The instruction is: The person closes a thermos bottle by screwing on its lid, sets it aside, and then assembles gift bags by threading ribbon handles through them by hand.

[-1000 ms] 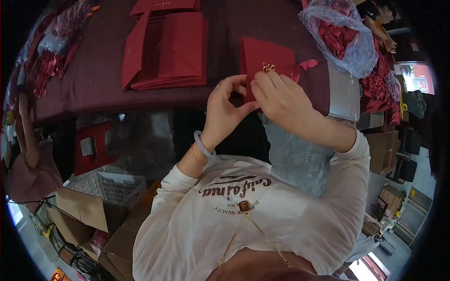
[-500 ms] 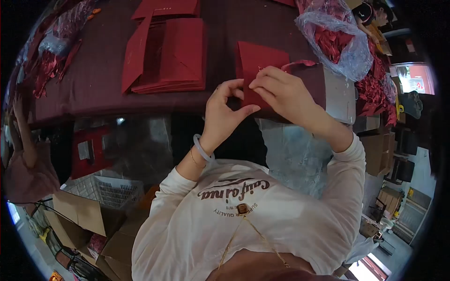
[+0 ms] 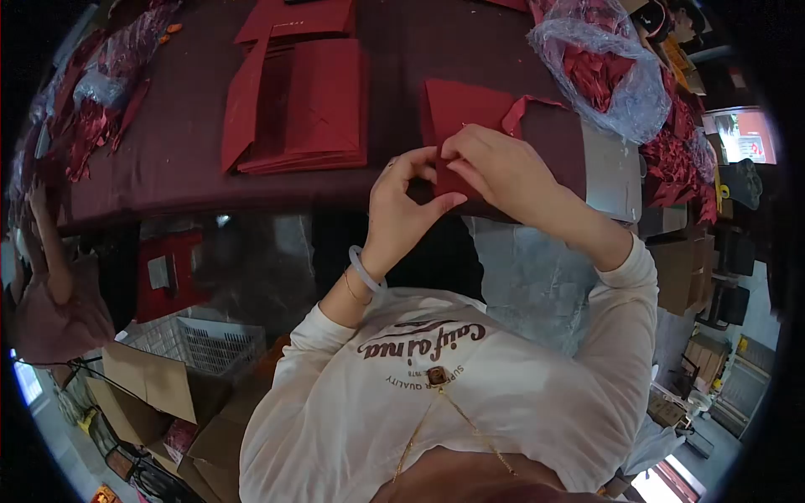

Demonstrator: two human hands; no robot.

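Handling a red folded paper piece (image 3: 470, 105) with both hands; it sits on the dark maroon cloth-covered table (image 3: 189, 159), near edge, between and just beyond them. Left hand (image 3: 401, 201): touching its left side, fingers curled, thumb stretched over the lower part; can't tell if it's gripped. Right hand (image 3: 503, 172): bent over the paper from the right, fingertips bunched close to the left hand's fingers; fingertip contact partly hidden, can't tell if paper is pinched. Curled red strip (image 3: 537, 101) just beyond the right hand, at the paper's upper right. Stack of red folded paper sheets (image 3: 323, 109) beyond and left of the left hand, apart from it; one flap tilts up on its left side. More red paper (image 3: 306, 18) farther out past that stack. Clear crumpled plastic bag with red pieces inside (image 3: 637, 101) beyond and right of the right hand, near a flat grey panel (image 3: 612, 180) at its right. Pale ring-shaped bangle (image 3: 362, 270) on the left wrist. Person in a dusty pink top (image 3: 63, 323) far left of the left hand.
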